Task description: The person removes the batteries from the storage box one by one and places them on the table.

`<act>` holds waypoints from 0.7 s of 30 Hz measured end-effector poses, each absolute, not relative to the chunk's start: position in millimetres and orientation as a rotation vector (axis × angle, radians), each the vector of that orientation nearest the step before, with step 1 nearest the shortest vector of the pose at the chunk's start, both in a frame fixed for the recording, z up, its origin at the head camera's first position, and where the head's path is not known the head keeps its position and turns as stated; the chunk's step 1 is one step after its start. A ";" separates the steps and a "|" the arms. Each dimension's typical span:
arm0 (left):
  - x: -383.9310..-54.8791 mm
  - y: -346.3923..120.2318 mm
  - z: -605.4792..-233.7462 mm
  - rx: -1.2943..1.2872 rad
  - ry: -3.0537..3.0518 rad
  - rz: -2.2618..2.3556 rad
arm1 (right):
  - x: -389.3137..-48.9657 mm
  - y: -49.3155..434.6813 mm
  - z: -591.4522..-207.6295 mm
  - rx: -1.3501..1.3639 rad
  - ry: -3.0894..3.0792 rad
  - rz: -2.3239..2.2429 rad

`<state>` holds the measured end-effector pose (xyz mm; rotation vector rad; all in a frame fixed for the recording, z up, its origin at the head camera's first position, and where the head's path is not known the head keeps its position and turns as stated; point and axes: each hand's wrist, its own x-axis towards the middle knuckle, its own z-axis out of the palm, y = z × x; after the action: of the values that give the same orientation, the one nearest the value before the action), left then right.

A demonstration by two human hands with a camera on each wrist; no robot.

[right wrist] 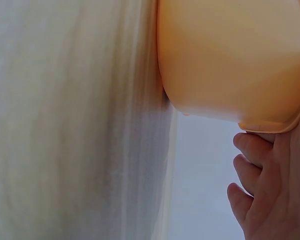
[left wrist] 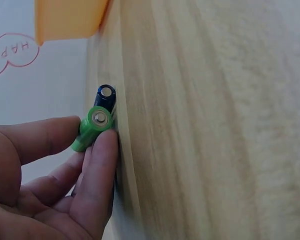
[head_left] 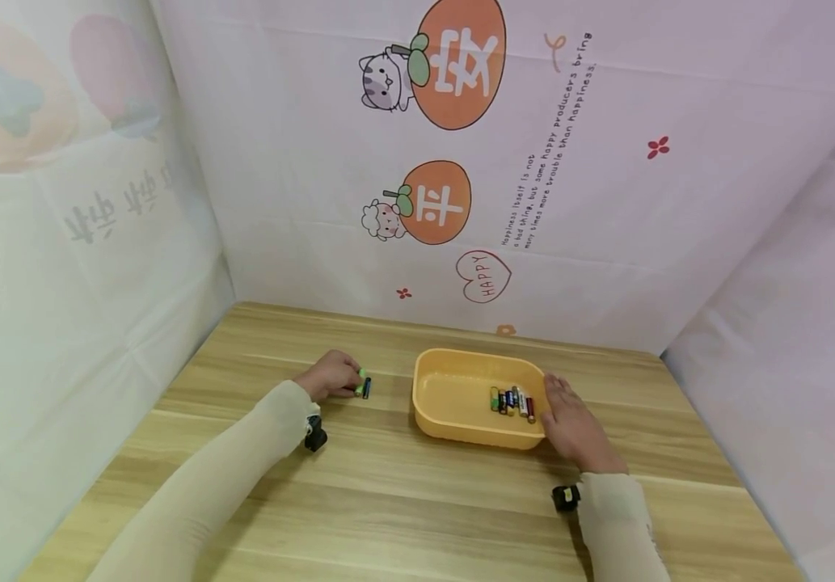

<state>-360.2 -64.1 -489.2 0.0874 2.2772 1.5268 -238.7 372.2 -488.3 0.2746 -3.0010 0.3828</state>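
My left hand pinches a green battery between thumb and finger, just above or on the table; which cannot be told. Right beside the green one lies a dark blue battery, its end also showing in the left wrist view. My right hand lies against the right side of a yellow plastic bin, its fingers fairly straight along the rim. Several batteries of mixed colours lie side by side in the bin's right half. In the right wrist view, the bin's outer wall is close to the fingers.
The wood-grain table ends at a white printed cloth at the back, with more cloth on both sides. A small black camera sits on each wrist, the left one and the right one.
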 end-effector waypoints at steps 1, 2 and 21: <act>-360.4 -63.4 -489.0 0.102 2.302 1.510 | -238.5 372.0 -487.9 0.271 -3.001 0.387; -360.6 -62.9 -488.8 0.114 2.329 1.491 | -238.2 371.9 -487.4 0.269 -3.001 0.386; -358.7 -58.4 -487.1 0.123 2.457 1.345 | -238.4 372.3 -487.4 0.280 -3.009 0.386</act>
<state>-358.7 -58.4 -487.1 0.1230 2.4572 1.3454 -238.4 372.3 -487.4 0.2804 -3.0092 0.3858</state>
